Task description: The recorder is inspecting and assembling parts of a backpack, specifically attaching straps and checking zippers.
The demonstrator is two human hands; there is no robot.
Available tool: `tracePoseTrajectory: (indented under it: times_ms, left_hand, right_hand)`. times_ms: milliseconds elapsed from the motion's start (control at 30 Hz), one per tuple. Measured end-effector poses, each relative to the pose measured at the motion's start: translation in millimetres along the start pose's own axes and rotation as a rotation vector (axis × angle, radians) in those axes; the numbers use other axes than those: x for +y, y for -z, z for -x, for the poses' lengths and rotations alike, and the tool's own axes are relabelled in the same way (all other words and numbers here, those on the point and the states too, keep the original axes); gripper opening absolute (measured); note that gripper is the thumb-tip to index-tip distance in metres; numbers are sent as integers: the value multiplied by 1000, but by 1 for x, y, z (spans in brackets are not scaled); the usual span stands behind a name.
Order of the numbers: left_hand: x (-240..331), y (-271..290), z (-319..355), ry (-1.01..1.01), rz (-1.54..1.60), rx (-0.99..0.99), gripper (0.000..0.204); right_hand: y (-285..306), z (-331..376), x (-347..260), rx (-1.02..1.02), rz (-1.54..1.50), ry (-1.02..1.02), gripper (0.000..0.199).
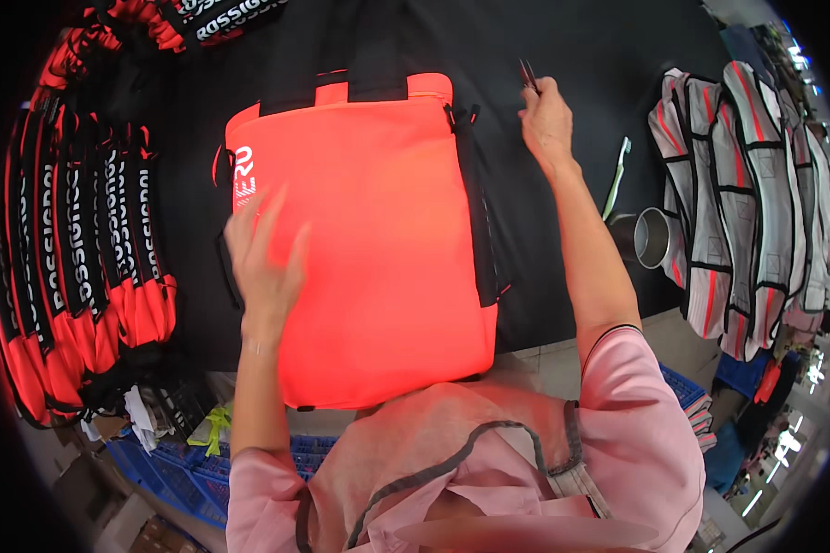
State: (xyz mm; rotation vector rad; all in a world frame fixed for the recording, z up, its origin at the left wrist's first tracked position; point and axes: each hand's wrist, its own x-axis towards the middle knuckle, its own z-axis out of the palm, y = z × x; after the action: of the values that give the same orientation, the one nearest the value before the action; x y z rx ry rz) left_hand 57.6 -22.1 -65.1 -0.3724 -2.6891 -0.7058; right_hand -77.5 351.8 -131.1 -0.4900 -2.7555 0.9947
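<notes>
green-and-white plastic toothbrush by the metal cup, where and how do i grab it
Probably pinch the green-and-white plastic toothbrush mid-handle, coming from the left, where the right hand is: its bristle head points away from the person, the round silvery metal cup sits by its near end, and grey, red-striped fabric pieces lie to its right.

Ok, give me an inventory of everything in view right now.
bag: 1, bright coral with black, centre
tabletop: 1, black, under the bag
lettered pieces: several, black and red, left and top left
strapped pieces: several, grey with black and red, right
toothbrush: 1, pale green, right of the bag
cup: 1, metallic, below the toothbrush
pointed tool: 1, dark, in the right hand
crates: count unclear, blue, below the tabletop
left hand: 1, bare, over the bag's left side
right hand: 1, bare, upper right
</notes>
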Motion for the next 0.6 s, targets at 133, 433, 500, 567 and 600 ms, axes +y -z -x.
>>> tracePoseTrajectory:
  times_ms: [133,433,500,567,600]
  left_hand:
    - [1,-79,-89,-91,9,-25,63]
    - [4,-151,-21,-99,-152,-46,50]
    - [8,-150,-21,-121,-140,-30,44]
    - [10,-150,-23,-140,-131,-7,39]
    - [9,-150,-28,-22,-29,-46,34]
  right_hand:
    - [-33,3,-52,-52,-160,190,32]
    - [-77,0,-76,-108,-167,395,52]
    - [-88,-6,-77,-172,-17,436,56]
    - [-90,-10,-73,-299,-60,290,56]
    - [-92,-11,-74,-412,-103,145,57]
